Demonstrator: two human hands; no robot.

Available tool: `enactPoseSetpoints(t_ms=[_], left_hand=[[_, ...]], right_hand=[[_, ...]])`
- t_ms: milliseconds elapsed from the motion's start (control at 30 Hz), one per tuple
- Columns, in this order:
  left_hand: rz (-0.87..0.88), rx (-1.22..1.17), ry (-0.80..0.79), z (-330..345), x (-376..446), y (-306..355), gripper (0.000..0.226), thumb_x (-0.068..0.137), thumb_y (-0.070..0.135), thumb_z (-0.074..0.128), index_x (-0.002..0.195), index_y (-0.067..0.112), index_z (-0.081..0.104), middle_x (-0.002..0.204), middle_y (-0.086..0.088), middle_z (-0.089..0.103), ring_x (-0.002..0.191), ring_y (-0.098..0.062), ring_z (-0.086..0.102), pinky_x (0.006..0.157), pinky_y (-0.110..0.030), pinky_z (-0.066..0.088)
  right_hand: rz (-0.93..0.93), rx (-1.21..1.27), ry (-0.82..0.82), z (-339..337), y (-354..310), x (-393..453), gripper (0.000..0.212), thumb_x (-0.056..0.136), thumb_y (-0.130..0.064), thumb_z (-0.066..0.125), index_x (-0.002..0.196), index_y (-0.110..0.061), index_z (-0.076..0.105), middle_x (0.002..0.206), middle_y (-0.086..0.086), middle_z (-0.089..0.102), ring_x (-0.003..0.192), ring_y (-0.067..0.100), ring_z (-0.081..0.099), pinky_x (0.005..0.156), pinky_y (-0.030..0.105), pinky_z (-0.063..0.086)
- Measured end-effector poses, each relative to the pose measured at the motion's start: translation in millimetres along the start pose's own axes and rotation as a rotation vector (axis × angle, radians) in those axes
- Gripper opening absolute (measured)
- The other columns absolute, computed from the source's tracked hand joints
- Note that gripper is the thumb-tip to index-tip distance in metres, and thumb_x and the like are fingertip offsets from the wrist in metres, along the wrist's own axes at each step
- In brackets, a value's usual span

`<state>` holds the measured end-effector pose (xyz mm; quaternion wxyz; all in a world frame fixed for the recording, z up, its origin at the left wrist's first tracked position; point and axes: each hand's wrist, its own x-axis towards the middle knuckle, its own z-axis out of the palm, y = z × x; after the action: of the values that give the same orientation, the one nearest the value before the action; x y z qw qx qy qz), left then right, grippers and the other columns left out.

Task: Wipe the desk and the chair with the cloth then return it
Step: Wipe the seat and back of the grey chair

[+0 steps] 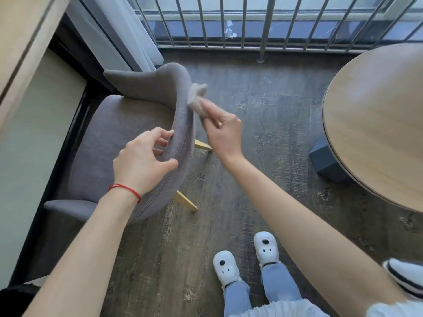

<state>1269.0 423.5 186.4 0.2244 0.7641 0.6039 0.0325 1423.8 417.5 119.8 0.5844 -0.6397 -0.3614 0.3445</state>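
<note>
Grey fabric chair (128,133): left hand (142,161) pinches the backrest's top edge. Just beyond that grip, right hand (225,131) clutches the cloth (196,99) against the backrest's outer face. Bare floor (263,124) lies right of it, before the round desk (377,124).

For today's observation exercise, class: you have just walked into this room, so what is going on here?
A person is cleaning a grey upholstered chair. The left hand grips the top edge of the backrest to steady it, while the right hand presses a small grey cloth against the outer side of the backrest. A round wooden table stands to the right with nothing touching it. The person stands on the dark wood floor in white slippers, near a metal railing.
</note>
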Motion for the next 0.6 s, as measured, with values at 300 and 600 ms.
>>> enactPoseSetpoints(t_ms=[300, 600], left_hand=[[-0.002, -0.003, -0.010, 0, 0, -2, 0.042, 0.066, 0.033, 0.069, 0.104, 0.045, 0.056, 0.097, 0.021, 0.062, 0.083, -0.003, 0.061, 0.073, -0.027, 0.036], [0.000, -0.005, -0.015, -1, 1, -1, 0.042, 0.066, 0.033, 0.069, 0.104, 0.044, 0.056, 0.095, 0.022, 0.062, 0.083, -0.002, 0.060, 0.074, -0.027, 0.037]], right_hand=[[0.137, -0.001, 0.043, -5, 23, -58, 0.042, 0.082, 0.005, 0.054, 0.115, -0.017, 0.068, 0.113, -0.006, 0.068, 0.100, -0.006, 0.060, 0.094, 0.017, 0.048], [0.102, -0.085, 0.028, -7, 22, -82, 0.042, 0.077, 0.008, 0.057, 0.111, -0.013, 0.069, 0.108, 0.017, 0.069, 0.091, -0.003, 0.065, 0.075, 0.013, 0.045]])
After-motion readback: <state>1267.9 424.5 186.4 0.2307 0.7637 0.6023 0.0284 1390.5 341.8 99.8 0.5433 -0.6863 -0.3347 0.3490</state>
